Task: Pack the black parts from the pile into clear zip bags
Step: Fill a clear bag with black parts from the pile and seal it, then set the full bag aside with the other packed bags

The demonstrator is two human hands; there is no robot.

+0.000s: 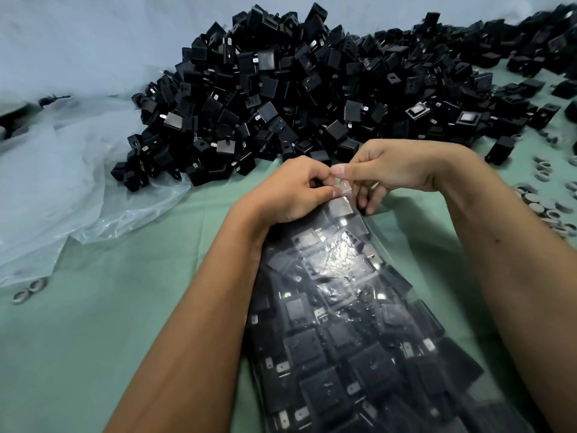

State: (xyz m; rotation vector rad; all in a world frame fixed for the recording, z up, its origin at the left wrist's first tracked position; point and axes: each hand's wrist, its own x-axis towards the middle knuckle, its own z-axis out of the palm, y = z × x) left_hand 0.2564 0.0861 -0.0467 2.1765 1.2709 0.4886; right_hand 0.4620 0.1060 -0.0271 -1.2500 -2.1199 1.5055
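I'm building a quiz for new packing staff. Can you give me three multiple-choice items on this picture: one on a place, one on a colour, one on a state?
1. Where does the pile of black parts lie relative to the hands?
A. Beyond them
B. Between them and the camera
C. Under the table

2. What colour is the table cover?
A. Red
B. Pale green
C. Yellow

3. What state is the clear zip bag in?
A. Empty and flat
B. Filled with black parts
C. Torn in half

Answers:
1. A: the pile sits farther away than both hands.
2. B: green cloth shows around the arms.
3. B: parts show through the plastic, while the left hand and right hand pinch its top edge.
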